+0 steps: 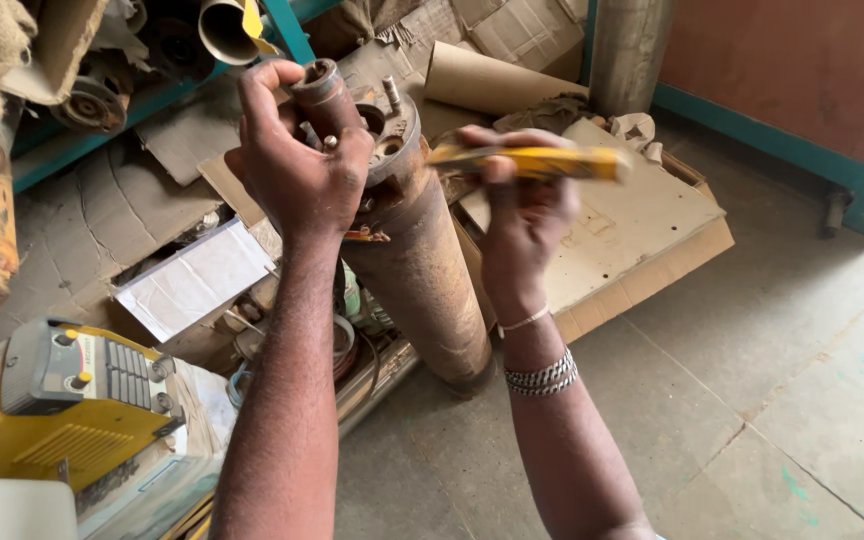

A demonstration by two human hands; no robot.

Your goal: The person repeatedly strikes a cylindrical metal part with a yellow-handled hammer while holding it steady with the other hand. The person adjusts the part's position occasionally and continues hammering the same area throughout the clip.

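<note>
Standing rusty-brown — a dusty cylindrical pump motor (422, 260), studs on top.

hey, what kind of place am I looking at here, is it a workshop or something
Most likely a repair workshop for pumps or motors. A long rusty metal cylinder stands on the concrete floor, gripped by the left hand; the right hand holds a yellow-handled tool. A yellow machine sits nearby.
</note>
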